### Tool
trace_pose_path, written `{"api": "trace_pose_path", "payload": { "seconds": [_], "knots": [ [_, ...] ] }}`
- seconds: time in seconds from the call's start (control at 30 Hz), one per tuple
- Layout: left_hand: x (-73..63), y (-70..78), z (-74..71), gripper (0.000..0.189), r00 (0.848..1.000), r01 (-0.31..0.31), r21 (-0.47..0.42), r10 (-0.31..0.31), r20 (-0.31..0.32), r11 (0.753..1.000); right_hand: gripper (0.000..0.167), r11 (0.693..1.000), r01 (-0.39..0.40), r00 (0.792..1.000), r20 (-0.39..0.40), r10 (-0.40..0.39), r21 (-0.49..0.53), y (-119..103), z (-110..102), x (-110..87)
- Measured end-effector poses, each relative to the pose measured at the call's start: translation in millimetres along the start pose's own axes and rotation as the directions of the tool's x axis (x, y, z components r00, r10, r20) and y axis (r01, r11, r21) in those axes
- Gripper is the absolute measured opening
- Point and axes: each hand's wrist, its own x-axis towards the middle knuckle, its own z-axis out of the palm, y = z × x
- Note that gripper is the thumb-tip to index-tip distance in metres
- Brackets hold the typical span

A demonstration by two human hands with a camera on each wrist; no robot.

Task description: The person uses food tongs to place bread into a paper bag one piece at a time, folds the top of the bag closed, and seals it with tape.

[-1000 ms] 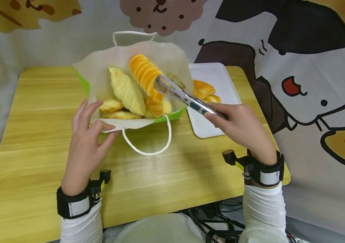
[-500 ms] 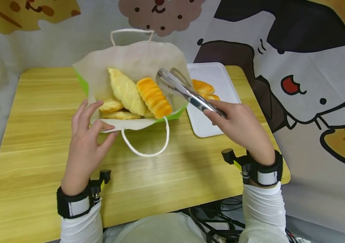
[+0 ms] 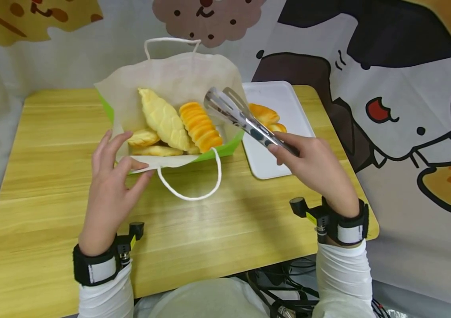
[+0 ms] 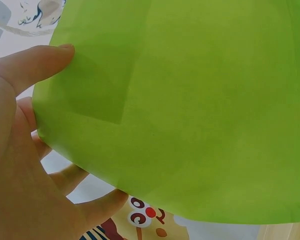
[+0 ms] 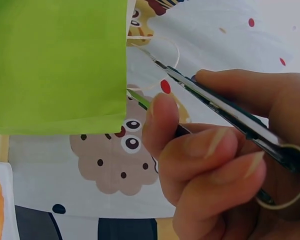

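A green paper bag [image 3: 225, 149] with a pale lining and white rope handles lies open toward me. My left hand [image 3: 110, 181] pinches its near rim; in the left wrist view the thumb [image 4: 45, 62] lies on the green outside and the fingers reach behind the edge. My right hand [image 3: 313, 163] grips metal tongs [image 3: 245, 117], whose parted tips stand over the bag's right side with nothing between them. Inside the bag are a ridged orange-yellow bread roll [image 3: 199, 126], a pale braided bread [image 3: 163, 117] and flatter golden breads [image 3: 155, 151].
Right of the bag, a white tray [image 3: 293, 119] bears golden breads [image 3: 265, 115], partly behind the tongs. The wooden table [image 3: 193, 234] carries both. A cartoon-printed cloth [image 3: 400, 119] hangs behind and to the right.
The ridged roll, earlier in the tongs, has dropped into the bag beside the braided bread. The tongs' tips have parted and drawn slightly right. My left hand has stayed on the rim.
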Motion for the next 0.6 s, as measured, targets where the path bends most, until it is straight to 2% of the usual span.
{"api": "trace_pose_path", "payload": {
  "seconds": [0.17,0.37,0.5,0.6],
  "knots": [
    [0.2,0.0,0.2,0.020,1.000,0.003,0.002,-0.003,0.001,1.000,0.041,1.000,0.013,1.000,-0.013,-0.013,0.014,4.5,2.1,-1.1],
    [0.1,-0.2,-0.1,0.020,1.000,-0.002,0.010,0.002,0.005,1.000,0.040,0.996,0.058,0.992,-0.115,-0.051,0.067,12.7,4.9,-6.0],
    [-0.4,-0.6,-0.1,0.020,1.000,0.005,0.009,-0.005,0.004,1.000,0.036,0.986,0.065,0.982,-0.187,-0.035,0.155,19.6,8.7,-12.6],
    [-0.3,-0.3,0.2,0.019,1.000,0.018,-0.003,-0.018,-0.004,1.000,0.033,0.961,0.070,0.970,-0.242,-0.003,0.268,26.4,13.7,-18.5]
  ]
}}
